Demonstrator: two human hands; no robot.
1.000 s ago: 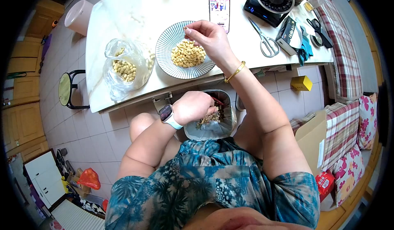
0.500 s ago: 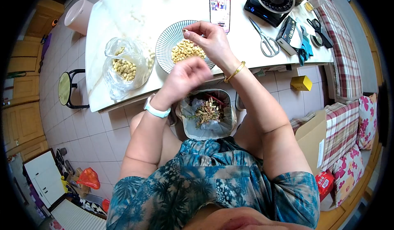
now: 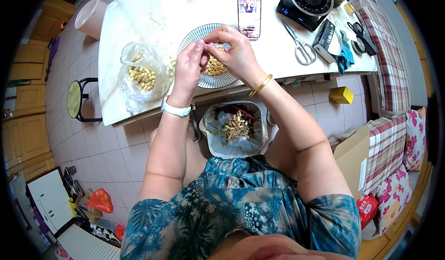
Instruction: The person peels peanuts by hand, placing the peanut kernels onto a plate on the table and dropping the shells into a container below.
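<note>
My left hand (image 3: 189, 67) and my right hand (image 3: 235, 51) meet fingertip to fingertip over a blue-and-white striped plate (image 3: 189, 37). Both are pinched closed, and whatever lies between the fingers is too small and hidden to name. Pale shelled peanuts (image 3: 215, 67) lie on the plate, partly covered by my hands. To the left, an open clear plastic bag (image 3: 132, 95) holds unshelled peanuts (image 3: 142, 78). Below the table edge, between my legs, a lined bin (image 3: 214, 144) contains shells and scraps (image 3: 238, 127).
On the table (image 3: 139, 14) are a lit phone (image 3: 249, 18), scissors (image 3: 301, 47), a black appliance (image 3: 309, 0), a small box (image 3: 325, 41) and a teal cloth (image 3: 345, 58). A stool (image 3: 74, 100) stands left, a yellow box (image 3: 341, 95) on the floor right.
My left hand has risen from the bin to the fingertips of my right hand above the plate. The bin's contents are uncovered. My right hand has stayed over the plate.
</note>
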